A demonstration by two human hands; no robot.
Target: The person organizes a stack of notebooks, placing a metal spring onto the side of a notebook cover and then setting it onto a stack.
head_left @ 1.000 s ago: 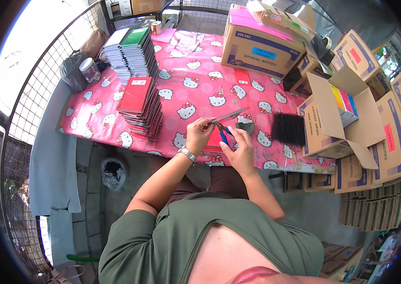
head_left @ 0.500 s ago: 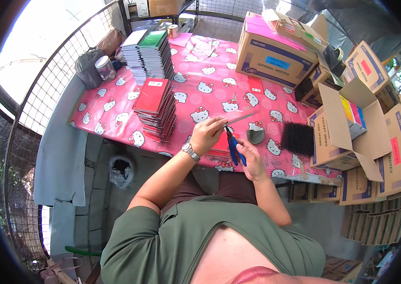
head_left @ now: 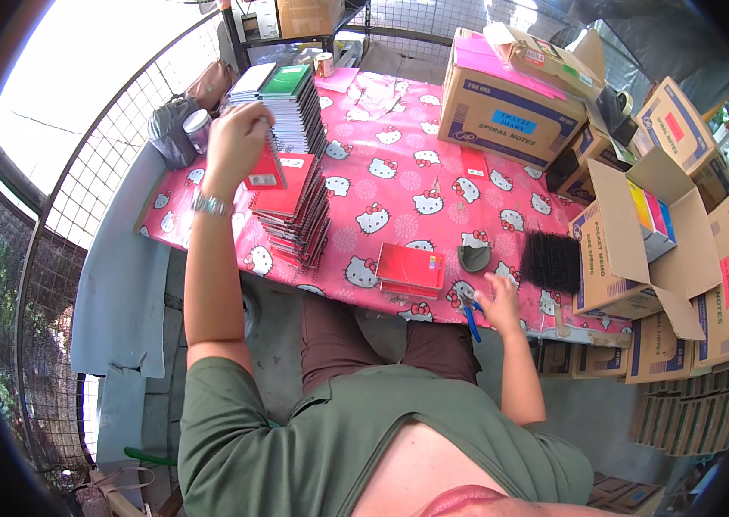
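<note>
My left hand (head_left: 248, 133) is raised at the left, its fingers closed on the top of a small red spiral notebook (head_left: 268, 175). That notebook hangs tilted beside a tall stack of red spiral notebooks (head_left: 291, 202). At the table's near edge, my right hand (head_left: 500, 303) has its fingers apart. Next to its thumb lie blue-handled pliers (head_left: 473, 322), handles toward me. A low pile of red notebooks without visible coils (head_left: 412, 269) sits in front of me. Beyond the right hand are a dark grey cup-like piece (head_left: 474, 257) and a bundle of black spiral coils (head_left: 551, 261).
White and green notebooks (head_left: 287, 82) stand stacked behind the red ones. Cardboard boxes (head_left: 511, 112) fill the table's right side, including an open box (head_left: 618, 250). One flat red notebook (head_left: 474, 164) lies on the pink patterned tablecloth (head_left: 373, 189). A wire mesh wall (head_left: 97, 121) borders the left.
My left hand has swung left to the red stack with the notebook. My right hand has moved right and down and let go of the pliers. The low pile is now uncovered.
</note>
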